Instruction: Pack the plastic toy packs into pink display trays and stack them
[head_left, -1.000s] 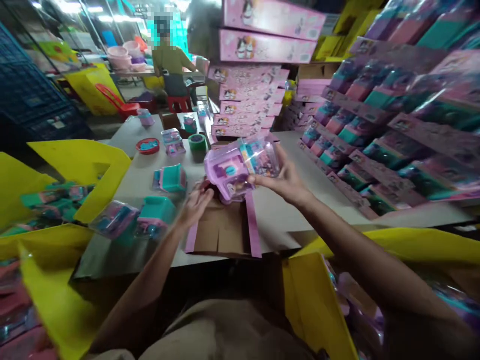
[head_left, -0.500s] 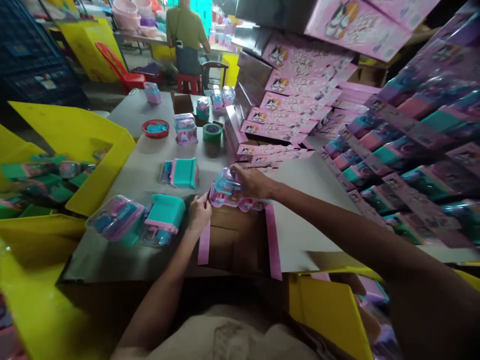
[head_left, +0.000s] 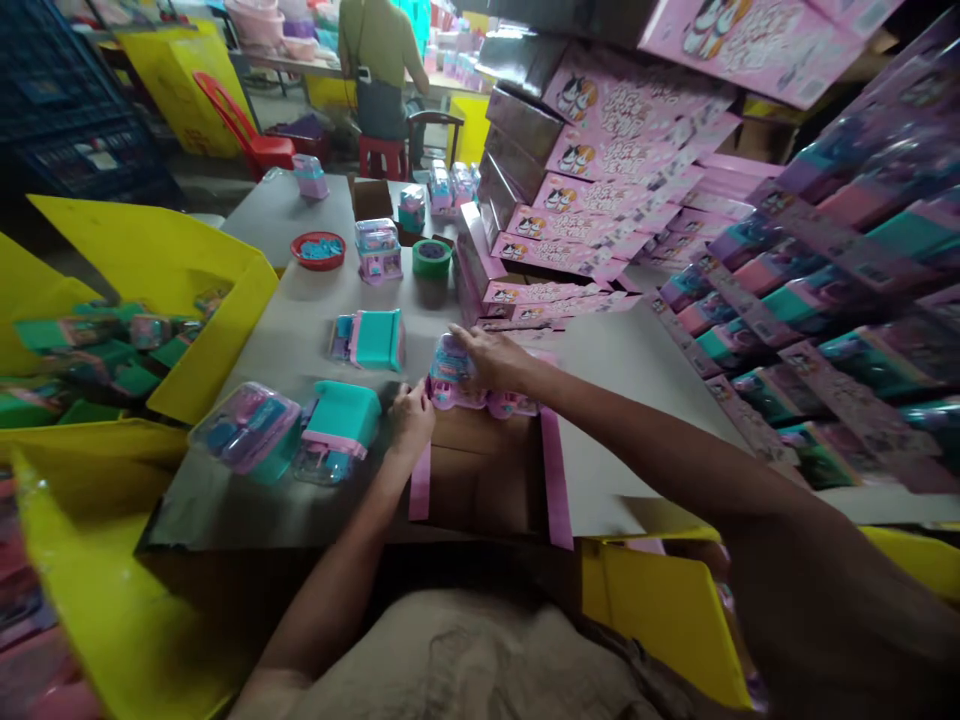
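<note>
A shallow pink cardboard box [head_left: 480, 480] lies on the table in front of me, its brown inside showing at the near end. My right hand [head_left: 495, 362] is closed over a clear-topped plastic toy case [head_left: 448, 368] with a pink and purple lower part, at the far left of the box. Beside it in the box sits another pink case [head_left: 514, 402], partly covered by my right wrist. My left hand [head_left: 412, 420] is closed at the box's left wall, close to the held case. Left of that hand lie two teal-bottomed cases [head_left: 341, 410] [head_left: 379, 340] and a clear-lidded one [head_left: 251, 425].
Stacked pink printed boxes [head_left: 600, 200] lean at the back right. Filled boxes of cases [head_left: 810, 330] rise on the right. Green tape [head_left: 431, 258] and a red basket [head_left: 319, 262] stand farther back. Yellow bins [head_left: 225, 350] flank the table. A person [head_left: 379, 60] works beyond.
My view has shifted slightly, so the scene sits a little to the right and higher. The right hand's case sits lower against the box's far end. Both hands keep their holds.
</note>
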